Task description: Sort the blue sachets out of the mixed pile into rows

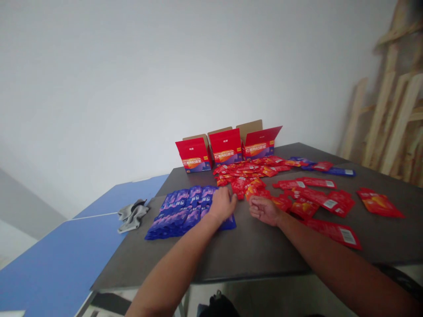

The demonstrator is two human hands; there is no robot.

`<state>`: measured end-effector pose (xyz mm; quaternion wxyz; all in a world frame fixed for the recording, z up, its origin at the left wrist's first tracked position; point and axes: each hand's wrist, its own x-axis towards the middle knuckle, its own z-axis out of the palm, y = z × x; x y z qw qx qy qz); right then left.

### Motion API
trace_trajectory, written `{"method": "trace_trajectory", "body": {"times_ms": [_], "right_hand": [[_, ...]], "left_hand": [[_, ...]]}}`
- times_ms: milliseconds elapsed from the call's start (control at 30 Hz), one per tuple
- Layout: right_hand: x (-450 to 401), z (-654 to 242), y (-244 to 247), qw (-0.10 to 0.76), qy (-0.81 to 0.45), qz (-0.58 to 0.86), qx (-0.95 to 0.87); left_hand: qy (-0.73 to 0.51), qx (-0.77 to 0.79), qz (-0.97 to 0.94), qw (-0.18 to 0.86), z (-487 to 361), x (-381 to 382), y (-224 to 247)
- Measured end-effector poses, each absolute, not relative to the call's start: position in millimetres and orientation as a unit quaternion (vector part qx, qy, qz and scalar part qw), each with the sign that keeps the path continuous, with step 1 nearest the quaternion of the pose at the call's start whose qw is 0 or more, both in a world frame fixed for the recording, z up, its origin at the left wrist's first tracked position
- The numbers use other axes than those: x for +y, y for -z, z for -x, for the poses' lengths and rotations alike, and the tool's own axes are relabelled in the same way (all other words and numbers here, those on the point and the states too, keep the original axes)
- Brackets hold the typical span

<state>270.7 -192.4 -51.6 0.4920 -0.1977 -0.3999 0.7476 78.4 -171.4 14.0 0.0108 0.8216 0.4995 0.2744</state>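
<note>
My left hand (pixel 222 204) rests over the right end of rows of blue pouches (pixel 180 215), its thumb apart from the other fingers, which are partly hidden behind the back of the hand. Overlapping, the pouches lie flat at the front left of the dark table (pixel 244 255). My right hand (pixel 265 210) is closed, fingers curled in, at the near edge of the red pouches. A red pouch (pixel 254 192) with an orange print shows right behind its fingertips and appears pinched there. More loose red pouches (pixel 313 198) are scattered to its right.
Three open red-and-purple cartons, a left (pixel 194 155), a middle (pixel 226 147) and a right carton (pixel 259 145), stand along the wall. A heap of red pouches (pixel 246 168) lies before them. Grey cloth (pixel 132 215) lies at the left edge, beside a blue surface (pixel 82 246). Wooden frames (pixel 390 110) lean right.
</note>
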Motion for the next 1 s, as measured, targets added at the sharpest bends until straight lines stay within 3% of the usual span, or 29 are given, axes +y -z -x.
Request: {"method": "trace_trajectory", "body": {"times_ms": [133, 233, 500, 700, 867, 1000], "right_hand": [[-193, -272, 45, 0.540, -0.718, 0.215, -0.383], [-194, -269, 39, 0.582, -0.690, 0.210, -0.374], [-198, -262, 36, 0.644, -0.596, 0.272, -0.395], [-201, -282, 6, 0.696, -0.412, 0.415, -0.416], [-175, -351, -34, 0.588, -0.248, 0.569, -0.519], [-147, -451, -33, 0.343, -0.028, 0.775, -0.529]], "left_hand": [[-0.367, 0.470, -0.757, 0.267, -141, -203, 18], [-0.442, 0.471, -0.670, 0.365, -164, -215, 34], [-0.446, 0.426, -0.674, 0.408, -170, -216, 43], [-0.385, 0.432, -0.719, 0.384, -171, -213, 46], [-0.350, 0.444, -0.737, 0.370, -171, -214, 47], [-0.319, 0.466, -0.746, 0.352, -172, -216, 44]]}}
